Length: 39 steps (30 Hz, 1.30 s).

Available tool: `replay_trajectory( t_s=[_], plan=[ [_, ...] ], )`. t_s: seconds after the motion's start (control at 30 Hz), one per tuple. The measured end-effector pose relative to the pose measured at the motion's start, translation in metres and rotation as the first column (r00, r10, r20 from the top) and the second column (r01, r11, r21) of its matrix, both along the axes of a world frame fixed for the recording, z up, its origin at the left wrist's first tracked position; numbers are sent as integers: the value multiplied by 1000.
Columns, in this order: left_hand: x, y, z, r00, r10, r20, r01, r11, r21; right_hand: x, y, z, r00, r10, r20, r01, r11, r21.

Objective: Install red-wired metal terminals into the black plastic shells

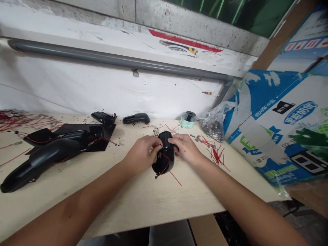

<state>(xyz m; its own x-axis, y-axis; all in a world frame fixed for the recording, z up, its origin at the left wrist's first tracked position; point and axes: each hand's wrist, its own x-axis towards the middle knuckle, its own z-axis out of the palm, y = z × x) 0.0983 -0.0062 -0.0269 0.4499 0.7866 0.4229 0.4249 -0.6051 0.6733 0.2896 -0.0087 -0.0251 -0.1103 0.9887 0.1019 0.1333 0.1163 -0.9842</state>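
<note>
In the middle of the table is a black plastic housing point(167, 165), its hollow side up. A thin red wire point(167, 158) curves inside the rounded lower part. My right hand point(185, 146) grips the housing by its upper right edge, thumb on top. At the left edge my left hand point(145, 150) is closed in a pinch; what lies between its fingertips is too small to make out. A loose red wire point(176, 178) sticks out below the housing onto the wood.
Several black housings point(55, 150) with red wires lie at left, partly on a dark sheet point(109, 141). Another black part point(135, 118) lies near the wall. Red wires point(217, 155), a tape roll point(187, 121), a bag of metal bits point(214, 126) and a blue-white carton point(282, 126) are at right.
</note>
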Motion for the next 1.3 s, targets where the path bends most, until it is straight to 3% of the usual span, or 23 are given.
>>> replay_trajectory(
  t_s=[0.07,0.2,0.37,0.57,0.83,0.93,1.03,1.13,1.2,1.3],
  plan=[
    [0,-1,0,1000,9,8,-9,999,47,0,0,-1,1000,-1,-31,0,1000,-13],
    [-2,2,0,999,-7,42,8,1000,-23,-1,0,-4,998,-17,-59,15,1000,-24],
    [-5,7,1,1000,-25,-8,26,997,69,-3,0,-7,992,-42,-122,31,995,-96],
    [-6,6,2,999,-43,19,43,999,18,-3,0,-8,982,-38,-186,17,994,-112],
    [-8,8,-3,985,-134,-104,150,974,168,-6,-1,-6,994,-47,-102,38,995,-90],
    [-7,9,-2,995,-100,-1,100,993,66,-6,-1,-5,989,-50,-142,41,997,-68],
    [-6,9,2,976,-10,220,44,988,-150,-5,-2,-2,972,-46,-232,35,998,-48],
    [-5,9,7,893,90,440,123,893,-432,-5,-4,3,949,-36,-313,25,999,-41],
    [-3,7,9,838,87,538,279,780,-561,-5,-6,5,933,-23,-358,4,998,-56],
    [0,3,10,790,32,612,477,595,-647,-7,-5,5,923,8,-385,-42,996,-80]
  ],
)
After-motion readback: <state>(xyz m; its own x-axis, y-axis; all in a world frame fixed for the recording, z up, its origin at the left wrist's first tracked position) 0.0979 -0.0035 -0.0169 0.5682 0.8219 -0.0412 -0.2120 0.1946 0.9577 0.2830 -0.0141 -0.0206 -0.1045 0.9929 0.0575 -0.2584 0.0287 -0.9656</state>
